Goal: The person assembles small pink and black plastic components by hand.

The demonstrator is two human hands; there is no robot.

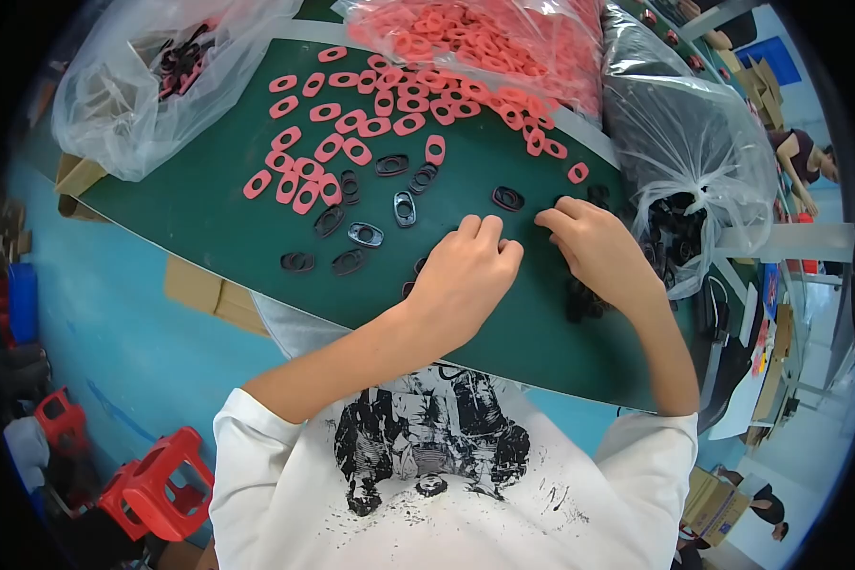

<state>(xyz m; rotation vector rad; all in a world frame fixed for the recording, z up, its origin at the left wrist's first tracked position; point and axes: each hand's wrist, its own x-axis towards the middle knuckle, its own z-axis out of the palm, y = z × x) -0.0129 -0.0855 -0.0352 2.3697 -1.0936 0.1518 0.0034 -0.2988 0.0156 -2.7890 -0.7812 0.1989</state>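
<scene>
My left hand (461,283) is over the green table, its fingers curled in and pressed together. Whatever it may hold is hidden from view. Black parts peek out beside its wrist. To the right, my right hand (600,249) is closed with fingertips bent down, next to dark pieces (598,196); what is between them cannot be made out. Just beyond the hands lies a black oval part (508,198). Left of it are several black oval rings (330,221) and two shiny grey-blue ones (366,235). Many flat pink rings (329,147) spread across the table's far side.
A clear bag of pink rings (475,43) spills onto the far edge. Another clear bag (114,104) stands at the far left, and a bag with black parts (679,228) at the right. Red stools (166,484) stand on the blue floor. Other people are at the right.
</scene>
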